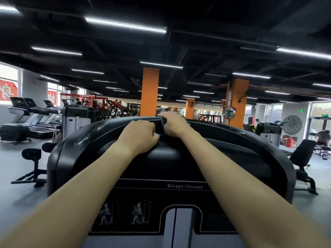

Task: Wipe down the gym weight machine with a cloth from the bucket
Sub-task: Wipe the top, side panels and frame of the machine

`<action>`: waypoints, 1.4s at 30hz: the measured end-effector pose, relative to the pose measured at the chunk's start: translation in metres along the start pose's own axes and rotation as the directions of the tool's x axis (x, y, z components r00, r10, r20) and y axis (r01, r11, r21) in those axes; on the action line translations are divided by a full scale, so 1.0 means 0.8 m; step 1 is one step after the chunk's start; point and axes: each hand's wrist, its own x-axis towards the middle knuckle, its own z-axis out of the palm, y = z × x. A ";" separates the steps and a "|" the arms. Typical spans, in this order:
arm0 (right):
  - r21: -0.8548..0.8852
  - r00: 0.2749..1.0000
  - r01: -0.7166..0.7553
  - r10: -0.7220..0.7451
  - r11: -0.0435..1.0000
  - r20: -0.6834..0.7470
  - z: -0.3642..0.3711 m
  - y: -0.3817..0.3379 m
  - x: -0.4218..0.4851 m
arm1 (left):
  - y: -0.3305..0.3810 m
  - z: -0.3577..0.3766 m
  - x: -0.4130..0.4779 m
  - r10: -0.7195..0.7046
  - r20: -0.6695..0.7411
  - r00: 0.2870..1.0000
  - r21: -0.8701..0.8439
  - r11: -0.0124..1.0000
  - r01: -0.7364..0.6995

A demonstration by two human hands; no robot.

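Observation:
The black weight machine (179,158), labelled "Biceps /Triceps", fills the middle of the view, and whitish smears mark its upper left curve. Both my arms reach over its top cover. My right hand (174,125) grips a small dark cloth (163,122) at the top rim. My left hand (139,136) lies just left of it with its fingers curled, and it seems to pinch the cloth's lower edge. The hands hide most of the cloth. No bucket is in view.
Treadmills (30,113) line the left windows. A small padded stool (32,163) stands on the grey floor to the left, and a bench (302,158) to the right. Orange pillars (149,92) and more machines stand behind, and a person sits at the far right (323,138).

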 end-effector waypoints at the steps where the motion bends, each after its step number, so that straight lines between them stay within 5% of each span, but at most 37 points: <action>1: 0.053 0.996 0.077 -0.079 0.996 0.037 0.005 -0.014 0.002 | 0.002 -0.002 0.001 -0.007 0.003 1.000 0.013 1.000 0.007; 4: 0.125 0.967 0.240 -0.248 0.963 0.050 0.011 -0.013 0.001 | 0.002 -0.006 0.003 -0.011 0.008 1.000 0.049 0.999 0.011; 11: 0.106 0.995 0.096 -0.097 0.990 0.012 0.005 0.037 0.012 | -0.002 -0.003 -0.002 -0.050 -0.045 0.998 -0.009 0.999 0.050; 17: 0.057 0.962 0.267 -0.270 0.962 0.052 0.021 -0.007 -0.004 | 0.010 -0.006 -0.011 -0.042 -0.164 0.986 0.008 0.999 0.044; 26: -0.010 0.990 -0.109 0.108 0.994 -0.087 -0.008 0.046 -0.035 | -0.008 -0.023 -0.020 0.061 -0.110 0.992 0.141 0.989 -0.045; 34: 0.013 0.995 0.098 -0.097 0.995 -0.028 0.012 -0.020 -0.025 | -0.015 -0.024 -0.019 0.022 -0.021 1.000 0.110 0.994 -0.019; 42: -0.151 0.988 -0.113 0.095 0.982 -0.126 -0.003 0.022 -0.036 | -0.020 -0.018 -0.011 0.032 -0.040 0.999 0.082 0.996 -0.028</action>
